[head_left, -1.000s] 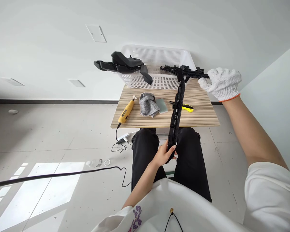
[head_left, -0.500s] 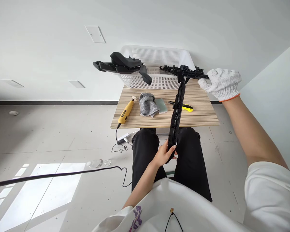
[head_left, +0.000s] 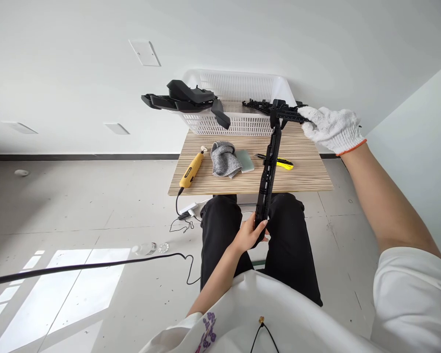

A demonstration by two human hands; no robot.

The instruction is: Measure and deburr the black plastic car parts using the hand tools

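View from above of a seated person in dark trousers working over their lap in front of a small wooden table (head_left: 312,179). At far left a black cable (head_left: 77,267) trails across the pale floor. On the left of the table lies a yellow rotary tool (head_left: 191,170), then a crumpled grey glove (head_left: 225,159) with a grey-green block (head_left: 246,160) just beside it. Behind them, against the wall, stands a white slatted basket (head_left: 238,88) with dark moulded pieces (head_left: 185,100) resting across its left rim. In the middle, the bare left hand (head_left: 250,234) is low between the knees, with its fingers wrapped round the near end of a long, T-shaped black plastic part (head_left: 268,176). The part's long axis runs from that hand up and away from the body, leaning slightly right, passing over the table edge and over a yellow utility knife (head_left: 284,164) lying there. At the far end its crossbar (head_left: 279,109) runs left to right at the level of the basket rim. On the right, the right hand (head_left: 330,128), in a white knitted glove, is closed round the crossbar's right end, arm stretched well out. So the part is held in the air at both ends: the left hand is nearer the body and the right hand is at the far end.
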